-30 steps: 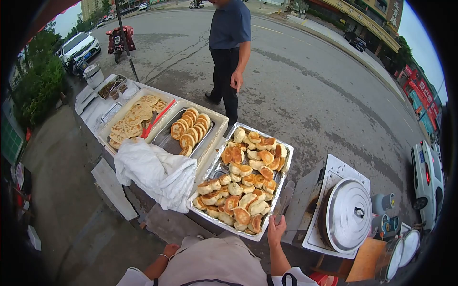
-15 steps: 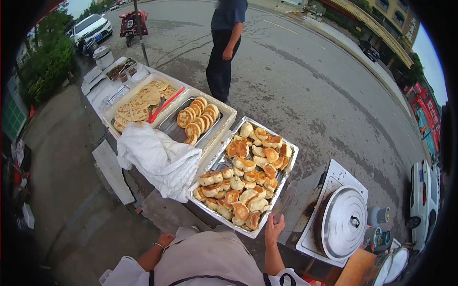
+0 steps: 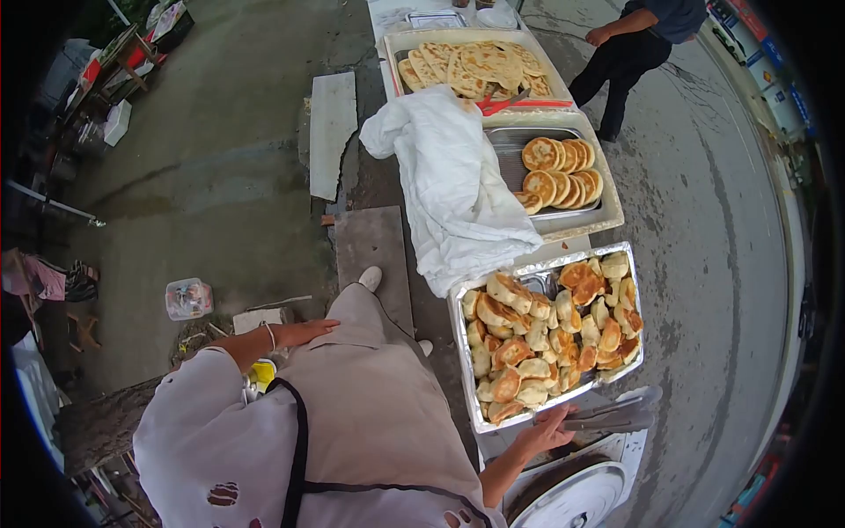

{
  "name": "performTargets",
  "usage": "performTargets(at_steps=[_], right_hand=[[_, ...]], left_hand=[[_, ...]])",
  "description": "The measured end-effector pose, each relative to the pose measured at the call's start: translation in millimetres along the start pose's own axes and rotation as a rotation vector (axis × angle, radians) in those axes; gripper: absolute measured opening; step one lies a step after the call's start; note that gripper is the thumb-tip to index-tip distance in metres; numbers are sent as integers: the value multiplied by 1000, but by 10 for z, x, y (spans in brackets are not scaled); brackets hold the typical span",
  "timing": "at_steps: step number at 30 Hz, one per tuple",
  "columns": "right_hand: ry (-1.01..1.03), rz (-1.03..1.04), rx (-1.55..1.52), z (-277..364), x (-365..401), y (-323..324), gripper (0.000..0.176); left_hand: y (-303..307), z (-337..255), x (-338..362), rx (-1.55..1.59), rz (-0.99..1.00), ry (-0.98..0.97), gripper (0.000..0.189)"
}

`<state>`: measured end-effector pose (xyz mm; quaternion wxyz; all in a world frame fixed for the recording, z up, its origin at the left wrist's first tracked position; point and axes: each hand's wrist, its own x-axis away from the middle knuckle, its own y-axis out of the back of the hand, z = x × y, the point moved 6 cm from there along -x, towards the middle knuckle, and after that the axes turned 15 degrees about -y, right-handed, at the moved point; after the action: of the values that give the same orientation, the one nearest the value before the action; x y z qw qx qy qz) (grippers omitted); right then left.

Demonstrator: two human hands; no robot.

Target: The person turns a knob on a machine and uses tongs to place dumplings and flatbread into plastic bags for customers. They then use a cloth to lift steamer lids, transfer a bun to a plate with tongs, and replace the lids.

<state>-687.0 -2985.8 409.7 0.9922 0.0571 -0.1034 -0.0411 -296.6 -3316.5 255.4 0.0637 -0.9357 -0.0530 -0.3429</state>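
Note:
My right hand (image 3: 549, 431) is closed around the handle end of a pair of tongs (image 3: 616, 414) with wide, see-through tips. The tongs stick out to the right, just below the near corner of a foil-lined tray (image 3: 475, 370). Inside that tray lie several browned, pan-fried stuffed buns (image 3: 537, 334), heaped up. My left hand (image 3: 308, 332) rests flat on the front of my beige apron (image 3: 378, 396), fingers stretched out and holding nothing.
Beyond the tray stand a box of round flatbreads (image 3: 563, 172) and one of large flat pancakes (image 3: 493, 66) with red-handled tongs (image 3: 506, 101). A white cloth (image 3: 449, 176) hangs over their edge. A lidded pan (image 3: 576, 502) stands near my right arm. A person (image 3: 629, 44) stands beside the stall.
My view has turned left, so the trays appear further right. My left hand now lies on the apron front. The tongs stay in my right hand and point more sideways.

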Motion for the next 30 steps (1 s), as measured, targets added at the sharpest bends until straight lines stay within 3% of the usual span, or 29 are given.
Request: performTargets(at_steps=[2, 4, 7, 9, 12, 15, 22, 30], right_hand=[[71, 5, -4, -35, -30, -305, 18], [18, 30, -38, 227, 167, -908, 20], [13, 67, -29, 63, 211, -1697, 19], [11, 59, -50, 46, 278, -2427, 20], [-62, 192, -81, 207, 425, -3407, 20], [-48, 216, -73, 513, 570, -3962, 22], [10, 146, -88, 844, 511, -4305, 17], [38, 178, -193, 818, 167, -4779, 15]], left_hand=[[323, 292, -117, -141, 22, -63, 63], [704, 449, -155, -281, 44, -113, 63], [1426, 433, -195, -387, 298, -102, 59], [2055, -282, 75, -52, 286, 158, 58], [2963, -547, -100, -27, 314, 208, 56], [3560, -1031, -179, -11, 221, 134, 54], [4314, -1129, -709, -95, 147, -3, 54], [4586, -1215, -820, -90, 4, -82, 49]])
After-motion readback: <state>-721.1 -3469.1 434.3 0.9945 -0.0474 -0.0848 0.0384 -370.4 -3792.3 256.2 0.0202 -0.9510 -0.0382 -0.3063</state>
